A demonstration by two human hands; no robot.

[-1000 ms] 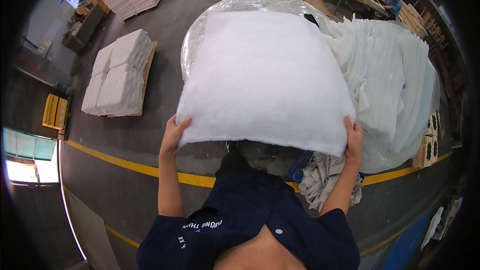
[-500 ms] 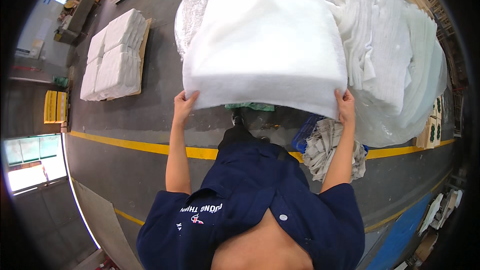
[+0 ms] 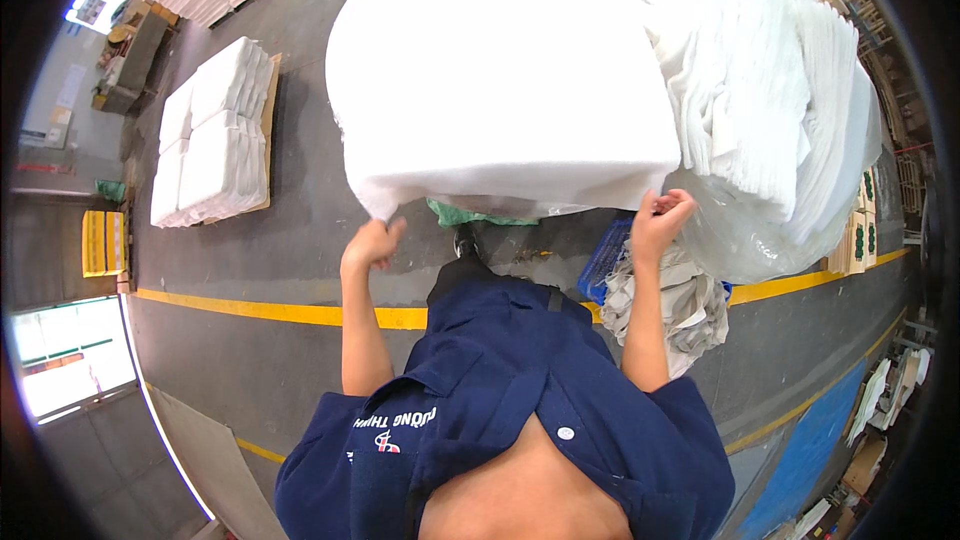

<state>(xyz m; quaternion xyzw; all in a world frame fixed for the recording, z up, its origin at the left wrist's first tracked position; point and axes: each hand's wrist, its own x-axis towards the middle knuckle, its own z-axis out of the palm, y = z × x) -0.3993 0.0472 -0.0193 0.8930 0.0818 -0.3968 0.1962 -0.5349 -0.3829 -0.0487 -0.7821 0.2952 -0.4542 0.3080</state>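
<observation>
Head view: a white padded sheet (image 3: 510, 90) lies over the broad white pile in front of the person, its near edge hanging between the two hands; glare hides its far limits.
Left hand (image 3: 372, 245): at the sheet's near left corner, which is drawn down to a point just above the fingers; motion blur leaves it unclear whether they pinch it, so I cannot tell.
Right hand (image 3: 662, 224): just beside the near right corner, fingers half curled; I cannot tell whether a fingertip has the edge.
Near edge: droops in the middle and dips further at the left corner, so that side would likely want a light lift and smoothing to match the right.
Handling: the padding looks soft and would probably stretch under a hard tug; better to let both corners down together, with even, gentle tension.
Folded white batting (image 3: 740, 90): stands at the sheet's right side, seemingly against it; the right hand does best to come away low and toward the body, so as not to snag those layers.
Below the edge: a green bundle (image 3: 480, 214) on the floor (image 3: 300, 260), a blue crate (image 3: 602, 260) and grey cloth pieces (image 3: 665, 310); the overhang should be kept clear of them.
</observation>
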